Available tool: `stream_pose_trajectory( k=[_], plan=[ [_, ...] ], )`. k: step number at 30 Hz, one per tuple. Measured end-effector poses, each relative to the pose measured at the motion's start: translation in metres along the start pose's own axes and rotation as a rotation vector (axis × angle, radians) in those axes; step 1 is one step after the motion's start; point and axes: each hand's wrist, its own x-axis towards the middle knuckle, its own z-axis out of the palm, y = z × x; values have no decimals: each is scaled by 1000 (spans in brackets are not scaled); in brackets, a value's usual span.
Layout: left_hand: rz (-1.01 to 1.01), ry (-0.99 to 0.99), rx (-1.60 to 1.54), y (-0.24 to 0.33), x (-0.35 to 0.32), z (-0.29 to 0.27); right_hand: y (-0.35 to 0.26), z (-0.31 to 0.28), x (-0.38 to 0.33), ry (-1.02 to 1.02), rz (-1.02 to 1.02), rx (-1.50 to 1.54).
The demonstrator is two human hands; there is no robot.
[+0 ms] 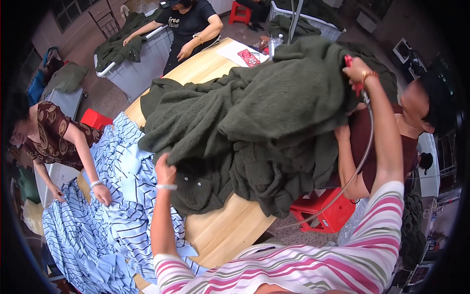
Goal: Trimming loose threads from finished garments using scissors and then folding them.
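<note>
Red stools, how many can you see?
3. One red stool is at lower right, beside the dark green garments; a second is at left, partly hidden by the striped blue cloth; a third is at the top. Others may be hidden.

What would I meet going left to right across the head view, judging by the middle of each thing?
A co-worker in a patterned top, blue striped cloth, your left hand, dark green clothes, the red stool at lower right, your right hand.
</note>
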Motion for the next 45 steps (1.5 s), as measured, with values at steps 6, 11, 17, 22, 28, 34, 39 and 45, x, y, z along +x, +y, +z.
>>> stream_pose_trajectory(
  k=[6,11,17,22,28,34,39,45],
  plan=[
    [4,-578,369,-39,-170,-82,68,71,-101,276,-300,-67],
    [-133,-598,807,-4,-214,-128,46,101,-207,299,-433,227],
    [8,-402,173,106,-123,-59,17,151,-260,-13,-560,274],
    [-6,-122,35,122,-54,86,7,187,-293,-149,-606,236],
    [-204,-52,-471,84,-33,62,43,183,-305,-229,-541,236],
    [-15,-448,39,74,-164,-115,55,204,-293,-271,-536,225],
    [-247,-597,496,32,-275,-140,35,232,-286,-433,-656,187],
    [-15,-214,344,119,-208,-66,28,261,-290,-474,-718,145]
  ],
)
